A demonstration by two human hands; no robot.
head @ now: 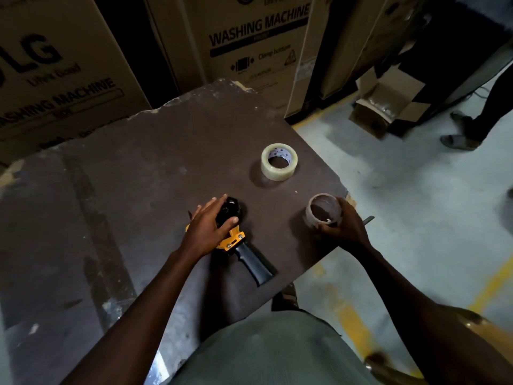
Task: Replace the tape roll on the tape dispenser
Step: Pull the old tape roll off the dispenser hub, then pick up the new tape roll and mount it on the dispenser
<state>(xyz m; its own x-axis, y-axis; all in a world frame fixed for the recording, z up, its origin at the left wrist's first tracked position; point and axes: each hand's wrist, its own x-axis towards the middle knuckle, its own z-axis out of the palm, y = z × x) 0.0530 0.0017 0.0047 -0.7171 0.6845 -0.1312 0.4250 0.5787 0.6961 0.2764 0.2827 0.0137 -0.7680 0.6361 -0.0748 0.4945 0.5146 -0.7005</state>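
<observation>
A yellow and black tape dispenser (244,254) lies flat on the dark brown table (125,176), its black handle pointing toward me. My left hand (209,226) presses down on its yellow frame, fingers spread over the black spindle hub. My right hand (344,222) grips an empty cardboard tape core (323,209) near the table's right edge. A full roll of clear tape (279,162) lies flat on the table beyond both hands, untouched.
Large cardboard washing machine boxes (258,40) stand behind the table. To the right is a grey floor with yellow lines, an open carton (385,107), and another person's legs and sandalled feet (463,134).
</observation>
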